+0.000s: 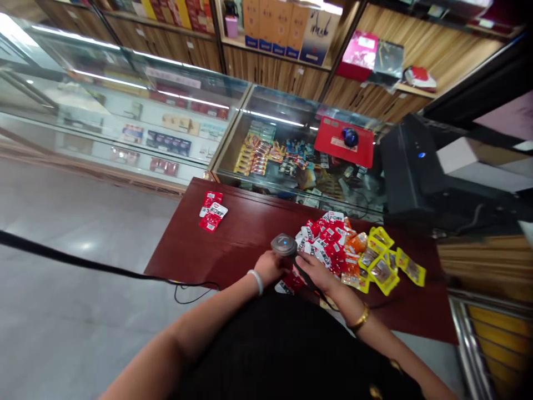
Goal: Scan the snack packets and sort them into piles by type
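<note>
My right hand [317, 274] is closed around the dark handle of a grey barcode scanner [285, 245], whose head points up over the dark red table [233, 239]. My left hand [271, 268] is closed on a red snack packet [291, 282] just under the scanner. A heap of red and white snack packets [327, 241] lies right of the hands, with orange ones and yellow packets [385, 261] beyond it. Three red packets [211, 211] lie apart at the table's far left.
A black cable [104, 266] runs from the left across the floor to the table edge. Glass display counters [291, 150] stand behind the table. A black monitor [410, 166] and a red mouse pad [343, 141] sit at the right. Shelves of boxes line the back wall.
</note>
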Demonstrator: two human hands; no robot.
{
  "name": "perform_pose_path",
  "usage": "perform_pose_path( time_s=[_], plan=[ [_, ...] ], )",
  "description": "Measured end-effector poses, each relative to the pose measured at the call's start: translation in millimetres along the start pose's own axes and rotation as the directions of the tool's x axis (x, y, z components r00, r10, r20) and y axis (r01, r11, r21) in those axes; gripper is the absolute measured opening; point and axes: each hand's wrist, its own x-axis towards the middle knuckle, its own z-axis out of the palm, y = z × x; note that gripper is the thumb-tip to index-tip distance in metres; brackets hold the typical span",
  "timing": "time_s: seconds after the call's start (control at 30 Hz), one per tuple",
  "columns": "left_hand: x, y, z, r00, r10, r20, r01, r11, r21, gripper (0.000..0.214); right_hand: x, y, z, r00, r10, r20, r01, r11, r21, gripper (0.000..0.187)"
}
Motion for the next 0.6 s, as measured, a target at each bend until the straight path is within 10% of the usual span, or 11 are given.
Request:
perform_pose_path(
  time_s=[0.17,0.4,0.6],
  plan=[
    [13.1,28.5,27.9,0.983,0.083,0.163,-0.13,0.944,0.302,0.073,-31.2,25.1,-29.1,0.985,0.039,-0.168,-0.041,0.999,-0.006,0.046],
    [8.7,34.4,31.9,0.975,0.073,0.21,-0.143,0.927,0.345,0.045,-35.3,33.2,-34.2,0.977,0.05,-0.205,-0.048,0.999,0.012,0.049],
    [-1.9,-3.0,12.4,0.97,-0.238,0.052,0.234,0.969,0.085,0.023,-15.1,18.6,-18.4,0.994,0.036,-0.1,-0.035,0.999,0.015,0.053]
  ],
)
